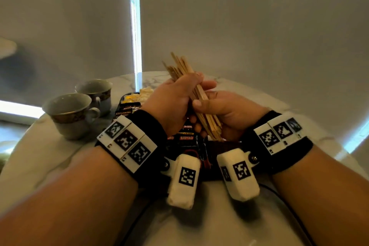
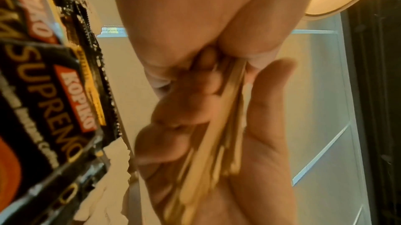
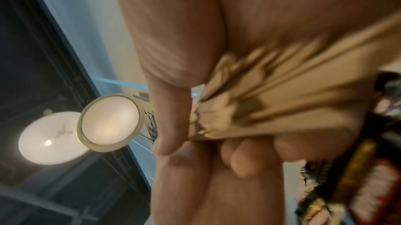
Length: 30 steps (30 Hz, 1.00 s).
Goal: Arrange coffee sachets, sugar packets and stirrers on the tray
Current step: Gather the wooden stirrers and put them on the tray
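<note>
Standing at nine o'clock near the table [image 1: 60, 152] edge, two cups [image 1: 73, 115] leave little room. Left hand [image 1: 169, 104] and right hand [image 1: 225, 112] curl round the stirrers [image 1: 183, 68] above sachets [image 1: 186, 138]; the tray looks mostly hidden.

Backdrop: pale grey roller blinds [image 1: 249, 26] cover the far side, with a narrow vertical strip of bright daylight [image 1: 135, 26] between two panels. More daylight leaks along the lower left edge [image 1: 18, 109] and lower right edge [image 1: 357, 138]. Round white marble counter [image 1: 60, 158] with faint grey veining. Two white porcelain teacups with dark patterned bands [image 1: 69, 114] stand at its left (one just behind the other). Right wrist view: round glowing ceiling lamp [image 3: 109, 122] beside a dark panel [image 3: 32, 57]; picture blurred.
</note>
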Each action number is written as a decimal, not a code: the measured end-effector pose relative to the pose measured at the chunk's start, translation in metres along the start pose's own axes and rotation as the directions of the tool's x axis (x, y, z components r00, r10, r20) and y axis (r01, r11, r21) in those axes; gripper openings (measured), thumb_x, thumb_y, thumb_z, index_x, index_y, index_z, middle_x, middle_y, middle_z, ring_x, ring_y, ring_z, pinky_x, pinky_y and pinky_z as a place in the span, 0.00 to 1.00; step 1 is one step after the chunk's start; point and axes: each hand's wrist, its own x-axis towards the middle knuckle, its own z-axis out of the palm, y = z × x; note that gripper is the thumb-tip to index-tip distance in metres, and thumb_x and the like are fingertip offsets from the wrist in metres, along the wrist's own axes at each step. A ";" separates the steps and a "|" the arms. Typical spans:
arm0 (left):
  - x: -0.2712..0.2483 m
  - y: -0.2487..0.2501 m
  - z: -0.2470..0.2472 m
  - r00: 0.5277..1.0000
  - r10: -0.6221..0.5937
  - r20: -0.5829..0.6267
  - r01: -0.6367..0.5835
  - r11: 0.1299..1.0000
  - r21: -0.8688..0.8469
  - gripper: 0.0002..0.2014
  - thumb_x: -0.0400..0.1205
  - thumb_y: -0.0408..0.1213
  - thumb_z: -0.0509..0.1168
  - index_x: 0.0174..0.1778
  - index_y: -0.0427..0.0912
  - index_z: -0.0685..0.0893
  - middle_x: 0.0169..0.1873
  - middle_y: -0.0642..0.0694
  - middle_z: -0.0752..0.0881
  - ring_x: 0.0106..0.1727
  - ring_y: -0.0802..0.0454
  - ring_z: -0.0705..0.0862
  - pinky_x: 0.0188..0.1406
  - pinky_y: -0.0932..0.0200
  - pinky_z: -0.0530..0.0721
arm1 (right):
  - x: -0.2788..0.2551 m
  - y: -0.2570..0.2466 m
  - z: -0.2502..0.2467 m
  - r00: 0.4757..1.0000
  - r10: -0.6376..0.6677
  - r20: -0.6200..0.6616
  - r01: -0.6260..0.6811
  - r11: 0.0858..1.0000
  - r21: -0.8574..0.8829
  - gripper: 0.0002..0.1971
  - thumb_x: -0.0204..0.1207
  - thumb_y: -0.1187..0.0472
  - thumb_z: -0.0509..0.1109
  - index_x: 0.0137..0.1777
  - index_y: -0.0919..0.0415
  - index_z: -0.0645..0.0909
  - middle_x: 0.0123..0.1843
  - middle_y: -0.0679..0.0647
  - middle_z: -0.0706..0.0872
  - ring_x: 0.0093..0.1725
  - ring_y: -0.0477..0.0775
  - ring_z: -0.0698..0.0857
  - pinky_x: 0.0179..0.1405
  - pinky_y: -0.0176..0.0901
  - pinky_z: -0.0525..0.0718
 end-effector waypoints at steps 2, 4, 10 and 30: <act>0.002 0.000 0.001 0.998 0.019 -0.055 -0.023 0.998 -0.064 0.19 0.89 0.47 0.62 0.52 0.32 0.87 0.49 0.34 0.93 0.46 0.36 0.93 0.40 0.47 0.90 | -0.007 0.003 -0.002 0.998 0.000 -0.070 -0.003 0.999 -0.046 0.15 0.67 0.53 0.80 0.48 0.60 0.83 0.37 0.56 0.86 0.32 0.53 0.85 0.26 0.40 0.84; 0.002 0.001 0.003 0.993 0.042 -0.107 -0.057 0.989 -0.138 0.19 0.90 0.46 0.63 0.56 0.30 0.84 0.48 0.36 0.92 0.45 0.42 0.93 0.41 0.49 0.91 | -0.013 0.004 0.000 0.997 0.014 -0.070 -0.020 0.996 -0.086 0.13 0.68 0.57 0.77 0.47 0.60 0.80 0.32 0.54 0.85 0.27 0.49 0.82 0.22 0.37 0.78; -0.002 0.000 0.003 0.995 0.067 -0.070 -0.078 0.983 -0.168 0.09 0.84 0.38 0.71 0.54 0.38 0.81 0.37 0.47 0.88 0.47 0.48 0.91 0.43 0.50 0.90 | -0.013 0.010 0.013 0.989 0.048 -0.140 -0.072 0.983 -0.167 0.08 0.75 0.62 0.75 0.48 0.59 0.77 0.28 0.54 0.74 0.21 0.49 0.69 0.17 0.36 0.66; -0.002 0.003 -0.003 0.970 0.135 -0.203 -0.158 0.982 -0.103 0.15 0.80 0.49 0.71 0.32 0.46 0.79 0.25 0.52 0.80 0.42 0.49 0.85 0.51 0.43 0.83 | -0.011 0.012 0.020 0.988 0.109 -0.107 -0.104 0.993 0.050 0.21 0.72 0.48 0.73 0.58 0.63 0.80 0.41 0.57 0.84 0.29 0.48 0.79 0.22 0.34 0.76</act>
